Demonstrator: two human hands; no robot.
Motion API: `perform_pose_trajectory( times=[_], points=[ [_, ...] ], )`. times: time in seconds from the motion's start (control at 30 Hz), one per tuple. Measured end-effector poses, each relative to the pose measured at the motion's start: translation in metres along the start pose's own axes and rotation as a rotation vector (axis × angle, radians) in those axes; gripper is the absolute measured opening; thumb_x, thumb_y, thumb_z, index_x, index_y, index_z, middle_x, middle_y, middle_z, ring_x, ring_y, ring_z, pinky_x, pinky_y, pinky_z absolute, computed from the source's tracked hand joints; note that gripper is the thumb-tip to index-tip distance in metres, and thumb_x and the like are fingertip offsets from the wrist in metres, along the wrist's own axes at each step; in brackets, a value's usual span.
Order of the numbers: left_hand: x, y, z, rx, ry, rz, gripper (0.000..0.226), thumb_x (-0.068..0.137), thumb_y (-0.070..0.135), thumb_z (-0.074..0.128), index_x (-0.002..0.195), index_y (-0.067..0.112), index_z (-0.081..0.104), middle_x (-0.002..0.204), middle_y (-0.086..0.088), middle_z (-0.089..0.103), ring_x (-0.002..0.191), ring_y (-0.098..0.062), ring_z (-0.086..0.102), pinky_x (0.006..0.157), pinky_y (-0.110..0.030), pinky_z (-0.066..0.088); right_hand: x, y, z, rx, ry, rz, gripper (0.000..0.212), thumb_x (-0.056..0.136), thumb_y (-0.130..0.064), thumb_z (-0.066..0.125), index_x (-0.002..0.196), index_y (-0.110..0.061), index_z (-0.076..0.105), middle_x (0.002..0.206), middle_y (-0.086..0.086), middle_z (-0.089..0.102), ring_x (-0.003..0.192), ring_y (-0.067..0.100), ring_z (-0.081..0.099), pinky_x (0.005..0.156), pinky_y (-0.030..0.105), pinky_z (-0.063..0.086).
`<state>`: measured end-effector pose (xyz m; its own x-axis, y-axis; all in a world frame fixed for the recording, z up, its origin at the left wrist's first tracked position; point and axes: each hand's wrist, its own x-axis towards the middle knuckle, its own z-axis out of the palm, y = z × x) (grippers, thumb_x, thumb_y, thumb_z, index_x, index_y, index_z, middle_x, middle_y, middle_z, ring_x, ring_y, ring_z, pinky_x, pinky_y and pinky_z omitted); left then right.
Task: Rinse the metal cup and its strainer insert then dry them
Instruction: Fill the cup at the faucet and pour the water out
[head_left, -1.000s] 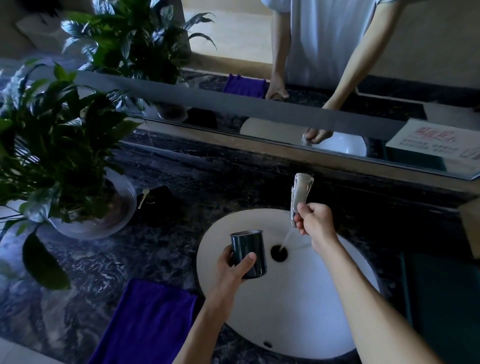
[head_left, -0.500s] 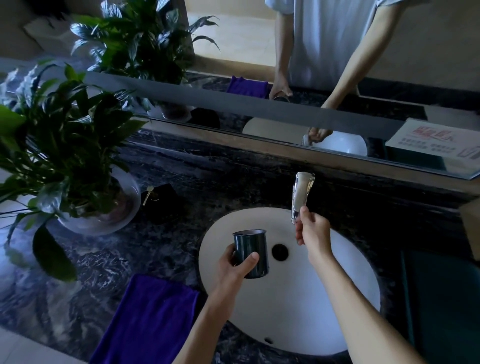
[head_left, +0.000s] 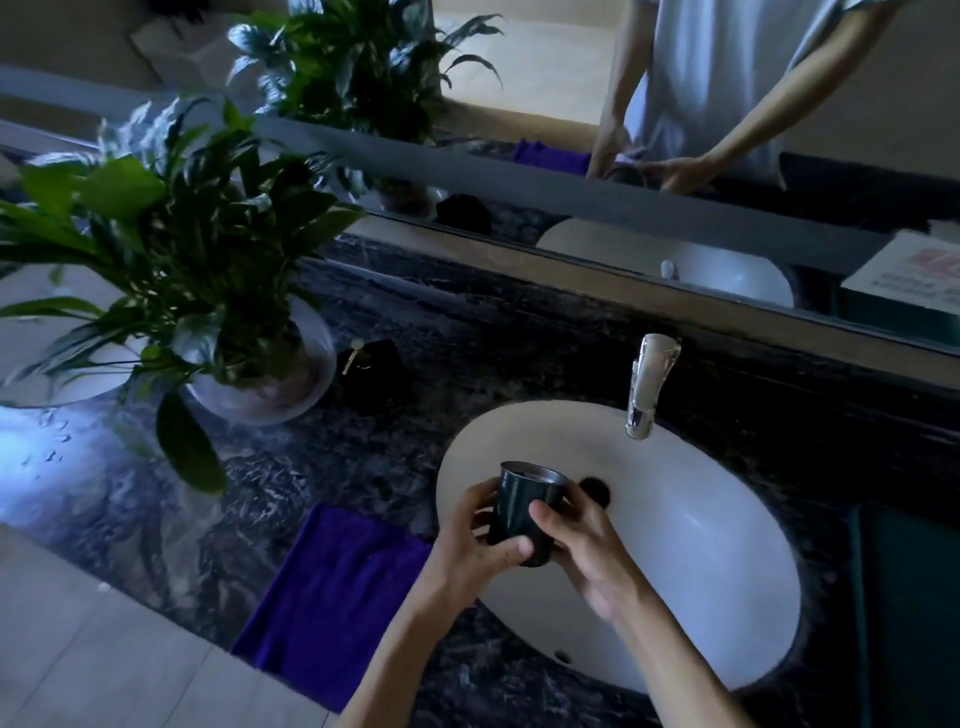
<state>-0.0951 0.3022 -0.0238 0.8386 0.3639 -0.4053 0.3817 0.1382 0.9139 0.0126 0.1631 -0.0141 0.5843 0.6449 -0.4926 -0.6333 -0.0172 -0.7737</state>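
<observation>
I hold the dark metal cup upright over the left part of the white sink. My left hand wraps its left side and base. My right hand grips its right side with the thumb across the front. A lighter metal rim shows inside the cup's mouth, perhaps the strainer insert; I cannot tell for sure. The chrome tap stands behind the sink with no water running. A purple towel lies flat on the counter left of the sink.
A large leafy plant in a glass bowl stands at the left on the dark marble counter. A small black object sits beside it. A mirror runs along the back. A dark green item lies right of the sink.
My right hand has left the tap and come down onto the cup, so both hands now hold it. The water seen a second ago has stopped.
</observation>
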Motion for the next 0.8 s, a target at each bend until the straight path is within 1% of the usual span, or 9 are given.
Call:
perform_pose_trajectory(
  times=[0.07,0.13,0.23,0.33,0.43,0.5,0.6,0.73,0.8],
  points=[
    [-0.009,-0.007,-0.016,0.053,0.116,0.005,0.059,0.081,0.057,0.079,0.130,0.030,0.062,0.127,0.006,0.069,0.114,-0.007,0.068,0.091,-0.024,0.058,-0.002,0.003,0.004,0.022,-0.009,-0.002,0.073,0.068,-0.040,0.091,0.130,-0.014,0.065,0.125,0.015,0.072,0.117,0.031,0.069,0.088,0.043,0.059],
    [-0.016,-0.028,-0.035,0.204,0.423,0.008,0.031,0.093,0.030,0.074,0.123,0.023,0.067,0.122,-0.001,0.069,0.115,-0.021,0.067,0.090,-0.028,0.056,-0.005,0.006,0.008,0.032,0.008,0.004,0.083,0.054,-0.050,0.096,0.126,-0.018,0.069,0.122,0.011,0.074,0.114,0.027,0.070,0.084,0.037,0.060],
    [-0.031,-0.058,-0.059,0.673,0.731,-0.156,0.047,0.094,0.017,0.072,0.139,0.011,0.059,0.142,-0.017,0.056,0.133,-0.038,0.048,0.104,-0.047,0.044,-0.008,0.012,0.012,0.068,0.016,0.030,0.087,0.047,-0.052,0.097,0.122,-0.017,0.070,0.120,0.009,0.075,0.112,0.024,0.071,0.084,0.036,0.060],
    [-0.043,-0.079,-0.070,0.925,0.653,-0.282,0.079,0.097,0.052,0.060,0.161,0.020,0.028,0.171,-0.014,0.019,0.159,-0.034,0.012,0.126,-0.050,0.016,-0.010,0.020,0.016,0.064,0.011,0.055,0.089,0.049,-0.053,0.096,0.124,-0.016,0.068,0.123,0.009,0.074,0.116,0.025,0.070,0.094,0.044,0.057],
    [-0.045,-0.099,-0.070,1.022,0.546,-0.303,0.094,0.088,0.081,0.021,0.164,0.028,0.006,0.173,-0.007,-0.003,0.160,-0.029,-0.006,0.127,-0.050,0.000,-0.014,0.027,0.020,0.061,-0.012,0.059,0.084,0.054,-0.052,0.095,0.125,-0.016,0.069,0.126,0.011,0.072,0.119,0.028,0.068,0.098,0.047,0.055],
    [-0.044,-0.107,-0.071,1.035,0.565,-0.270,0.094,0.084,0.080,0.009,0.164,0.029,0.012,0.173,-0.007,0.003,0.160,-0.029,-0.002,0.128,-0.051,0.004,-0.017,0.031,0.022,0.069,-0.020,0.058,0.080,0.056,-0.052,0.094,0.124,-0.018,0.070,0.127,0.011,0.072,0.120,0.028,0.067,0.096,0.046,0.056],
    [-0.046,-0.109,-0.073,1.042,0.602,-0.183,0.081,0.092,0.070,0.013,0.159,0.029,0.034,0.170,-0.008,0.022,0.159,-0.029,0.013,0.126,-0.050,0.017,-0.021,0.035,0.024,0.086,-0.027,0.059,0.081,0.058,-0.052,0.093,0.127,-0.018,0.068,0.131,0.010,0.070,0.122,0.028,0.066,0.101,0.049,0.052],
    [-0.045,-0.111,-0.072,1.023,0.638,-0.082,0.060,0.101,0.052,0.029,0.147,0.024,0.056,0.162,-0.010,0.041,0.155,-0.032,0.029,0.120,-0.050,0.030,-0.027,0.035,0.024,0.080,-0.020,0.060,0.086,0.060,-0.053,0.092,0.132,-0.016,0.064,0.133,0.011,0.068,0.124,0.028,0.065,0.102,0.049,0.051],
    [-0.044,-0.110,-0.071,0.979,0.682,-0.027,0.041,0.103,0.037,0.050,0.136,0.019,0.067,0.155,-0.010,0.052,0.150,-0.033,0.039,0.114,-0.052,0.035,-0.030,0.034,0.024,0.071,-0.005,0.062,0.087,0.060,-0.055,0.091,0.133,-0.016,0.064,0.133,0.011,0.069,0.124,0.028,0.065,0.098,0.045,0.053]
  ],
)
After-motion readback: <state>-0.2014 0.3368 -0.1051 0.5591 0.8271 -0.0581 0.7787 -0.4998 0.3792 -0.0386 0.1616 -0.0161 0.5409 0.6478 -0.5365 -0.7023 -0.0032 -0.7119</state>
